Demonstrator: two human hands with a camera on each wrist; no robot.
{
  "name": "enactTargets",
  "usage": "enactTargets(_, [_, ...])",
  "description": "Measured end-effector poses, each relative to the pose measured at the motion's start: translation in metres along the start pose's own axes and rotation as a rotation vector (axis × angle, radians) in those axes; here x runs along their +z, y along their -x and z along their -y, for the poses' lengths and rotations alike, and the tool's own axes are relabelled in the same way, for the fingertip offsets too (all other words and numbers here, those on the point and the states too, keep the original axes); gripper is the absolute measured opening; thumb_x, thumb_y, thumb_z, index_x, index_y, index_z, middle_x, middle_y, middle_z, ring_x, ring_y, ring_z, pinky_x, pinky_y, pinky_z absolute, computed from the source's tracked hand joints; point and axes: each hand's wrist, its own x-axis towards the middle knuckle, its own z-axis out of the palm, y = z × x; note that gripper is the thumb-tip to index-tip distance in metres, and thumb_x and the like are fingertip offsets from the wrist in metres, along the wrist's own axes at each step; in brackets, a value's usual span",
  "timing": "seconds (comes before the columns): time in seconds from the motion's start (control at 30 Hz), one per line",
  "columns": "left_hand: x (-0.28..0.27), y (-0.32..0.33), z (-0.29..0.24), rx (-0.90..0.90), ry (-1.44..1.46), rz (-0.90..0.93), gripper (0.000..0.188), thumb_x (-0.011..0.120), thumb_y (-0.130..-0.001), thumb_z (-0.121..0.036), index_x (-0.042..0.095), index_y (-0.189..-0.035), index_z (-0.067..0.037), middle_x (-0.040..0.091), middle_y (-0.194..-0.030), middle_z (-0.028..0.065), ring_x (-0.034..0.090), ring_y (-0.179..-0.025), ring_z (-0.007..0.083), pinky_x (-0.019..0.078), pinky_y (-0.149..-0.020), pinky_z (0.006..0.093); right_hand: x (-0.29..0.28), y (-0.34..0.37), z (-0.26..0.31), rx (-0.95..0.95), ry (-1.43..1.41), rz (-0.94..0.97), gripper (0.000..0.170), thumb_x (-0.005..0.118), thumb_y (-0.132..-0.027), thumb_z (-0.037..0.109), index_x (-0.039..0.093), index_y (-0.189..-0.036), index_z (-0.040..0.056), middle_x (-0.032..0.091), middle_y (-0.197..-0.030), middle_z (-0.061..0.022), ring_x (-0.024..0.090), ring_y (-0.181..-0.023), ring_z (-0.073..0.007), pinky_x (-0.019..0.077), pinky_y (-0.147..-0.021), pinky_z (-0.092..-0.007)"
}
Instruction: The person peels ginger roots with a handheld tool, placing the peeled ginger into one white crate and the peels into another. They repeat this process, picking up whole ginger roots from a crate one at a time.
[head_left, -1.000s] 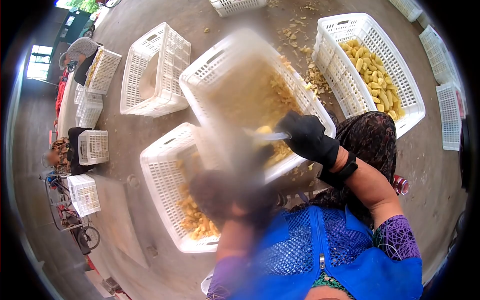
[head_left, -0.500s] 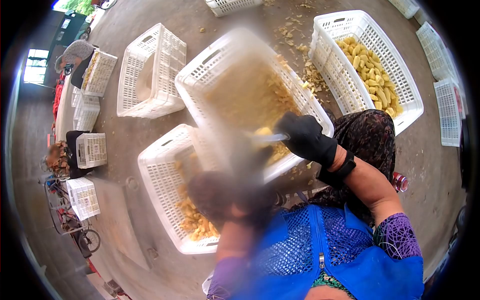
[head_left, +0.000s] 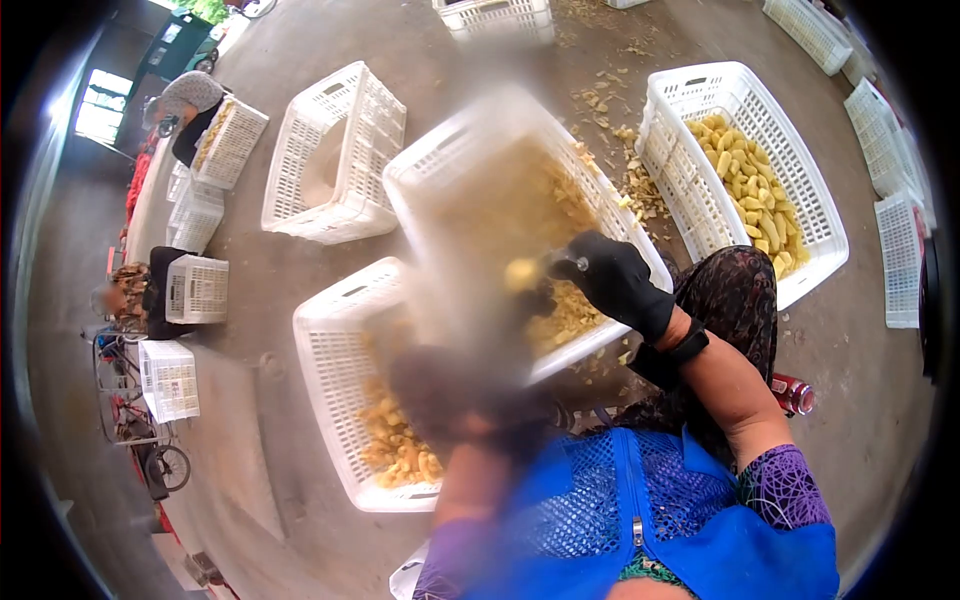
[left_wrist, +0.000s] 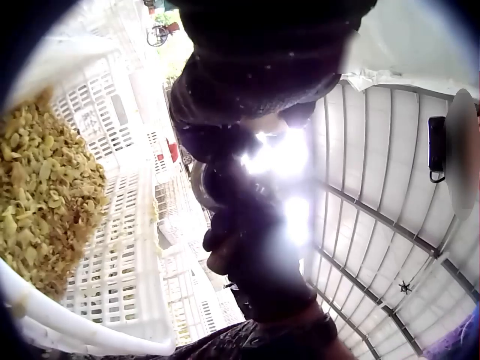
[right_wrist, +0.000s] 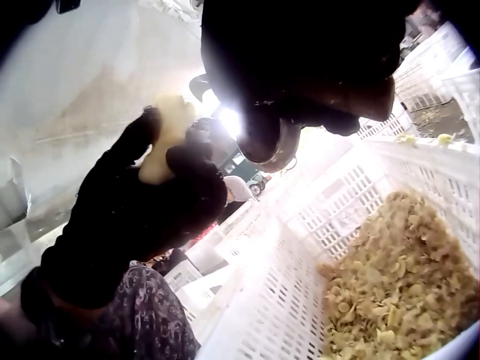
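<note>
One crate sits under left fingers gripping one pale piece, right fingers gripping one tool

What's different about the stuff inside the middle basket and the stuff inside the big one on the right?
The middle basket holds thin, flaky scraps; the right basket holds plump, chunky pieces. The scraps are a mix of brown and yellow, while the pieces are mostly yellow. Both baskets are white with lots of little holes.
</note>
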Motion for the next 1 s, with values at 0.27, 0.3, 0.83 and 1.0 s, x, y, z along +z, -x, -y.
enactTargets(0.27, [-0.005, -0.006, -0.022, -0.631, 0.749, 0.089, 0.028, 0.063, -0.078, -0.010, 0.058, -0.105, -0.002, 0.056, -0.091, 0.0134, 0.055, -0.080, 0.0284, 0.0464, -0.069, 0.0388, -0.018, -0.003, 0.009, -0.022, 0.058, 0.054, 0.020, 0.068, -0.080, 0.025, 0.056, -0.081, 0.0088, 0.057, -0.073, -0.0120, 0.058, -0.063, -0.0338, 0.0446, -0.053, -0.0394])
enactTargets(0.3, [-0.006, -0.008, -0.023, -0.688, 0.840, 0.103, 0.029, 0.063, -0.078, -0.011, 0.058, -0.105, -0.002, 0.056, -0.092, 0.0133, 0.055, -0.080, 0.0281, 0.0465, -0.069, 0.0385, -0.019, -0.001, 0.006, -0.042, 0.120, 0.081, 0.018, 0.066, -0.080, 0.023, 0.055, -0.081, 0.0087, 0.056, -0.071, -0.0123, 0.058, -0.062, -0.0336, 0.0445, -0.052, -0.0396])
enactTargets(0.83, [-0.012, -0.004, -0.034, -0.756, 1.013, 0.172, 0.039, 0.069, -0.079, -0.016, 0.054, -0.113, -0.004, 0.054, -0.101, 0.0113, 0.054, -0.085, 0.0232, 0.0473, -0.069, 0.0335, 0.003, 0.011, -0.021, -0.196, 0.461, 0.102, 0.006, 0.055, -0.075, 0.007, 0.053, -0.079, 0.0109, 0.050, -0.073, -0.0084, 0.054, -0.052, -0.0252, 0.0423, -0.044, -0.0357])
enactTargets(1.0, [-0.008, -0.002, -0.032, -0.767, 0.977, 0.133, 0.043, 0.070, -0.079, -0.017, 0.053, -0.115, -0.004, 0.053, -0.104, 0.0107, 0.054, -0.087, 0.0217, 0.0475, -0.069, 0.0320, 0.021, 0.018, -0.044, -0.144, 0.443, 0.119, 0.007, 0.057, -0.075, 0.010, 0.053, -0.081, 0.0118, 0.050, -0.072, -0.0080, 0.055, -0.053, -0.0260, 0.0428, -0.045, -0.0368])
